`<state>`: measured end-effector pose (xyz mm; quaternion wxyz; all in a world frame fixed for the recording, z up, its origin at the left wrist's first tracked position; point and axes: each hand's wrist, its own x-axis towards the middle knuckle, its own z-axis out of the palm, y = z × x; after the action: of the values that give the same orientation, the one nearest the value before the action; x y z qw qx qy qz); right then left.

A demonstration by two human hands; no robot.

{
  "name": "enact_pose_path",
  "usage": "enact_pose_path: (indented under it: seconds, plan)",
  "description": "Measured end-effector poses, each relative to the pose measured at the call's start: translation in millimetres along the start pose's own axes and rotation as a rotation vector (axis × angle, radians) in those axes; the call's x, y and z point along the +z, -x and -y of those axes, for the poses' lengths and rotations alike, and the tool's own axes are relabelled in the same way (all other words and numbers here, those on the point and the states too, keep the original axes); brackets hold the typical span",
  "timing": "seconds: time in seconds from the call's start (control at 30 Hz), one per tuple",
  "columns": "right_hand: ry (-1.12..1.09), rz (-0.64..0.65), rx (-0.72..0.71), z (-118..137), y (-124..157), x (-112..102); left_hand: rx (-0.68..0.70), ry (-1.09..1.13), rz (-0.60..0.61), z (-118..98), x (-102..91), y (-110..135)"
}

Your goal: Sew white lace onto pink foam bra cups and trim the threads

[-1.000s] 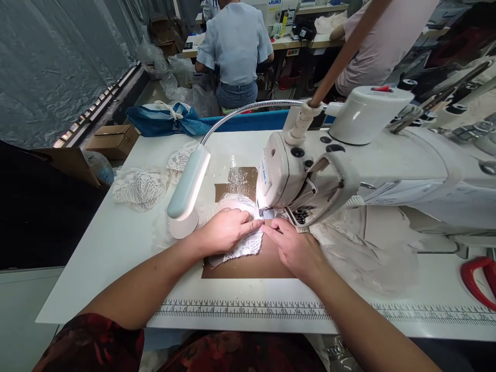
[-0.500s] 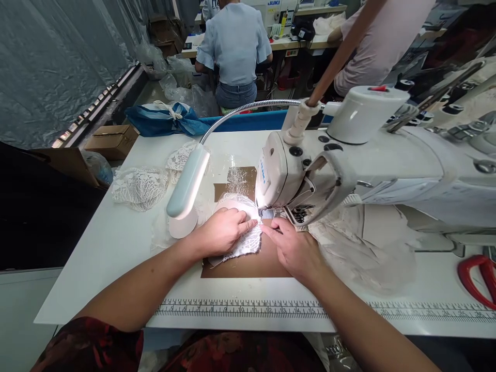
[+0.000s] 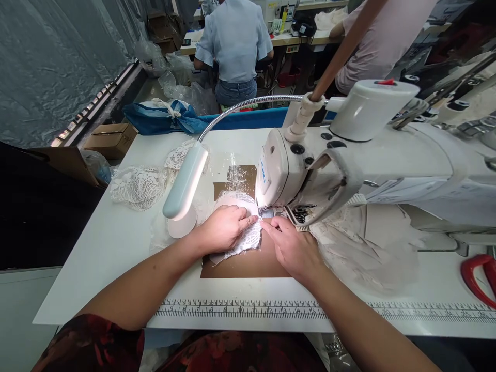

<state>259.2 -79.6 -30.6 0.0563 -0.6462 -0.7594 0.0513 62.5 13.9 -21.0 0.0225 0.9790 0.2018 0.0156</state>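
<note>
White, lace-patterned fabric piece (image 3: 248,238) with frayed edge

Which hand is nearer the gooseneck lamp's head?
Left. The left hand is on white lace, to the right of the lamp head; the right hand is farther right.

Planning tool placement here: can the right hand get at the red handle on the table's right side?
Probably yes: the right hand would have to leave the lace piece; sheer fabric lies partly between, but nothing visible covers the red handle.
</note>
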Motion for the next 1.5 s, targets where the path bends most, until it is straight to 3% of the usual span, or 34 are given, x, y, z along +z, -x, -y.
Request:
enact_pose_path:
  seconds: [0.17, 0.4, 0.53, 1.1, 1.5]
  plan:
    - [0.024, -0.035, -0.014, 0.0, 1.5, -1.4, -0.015, 0.007, -0.014, 0.7, 0.7, -0.2]
    - [-0.096, -0.102, -0.239, -4.5, 3.6, 0.0, 0.013, 0.017, -0.066, 2.3, 5.4, 1.5]
    - [-0.145, -0.117, -0.294, -5.7, 3.8, 2.5, 0.014, 0.013, -0.073, 2.1, 4.9, 1.3]
    - [-0.137, -0.19, -0.282, -6.3, 2.6, 5.9, -0.026, 0.022, -0.028, 1.4, 1.2, -3.5]
    - [-0.06, -0.054, -0.084, -1.7, 0.2, 1.1, -0.089, 0.022, -0.062, 4.2, 5.0, -7.3]
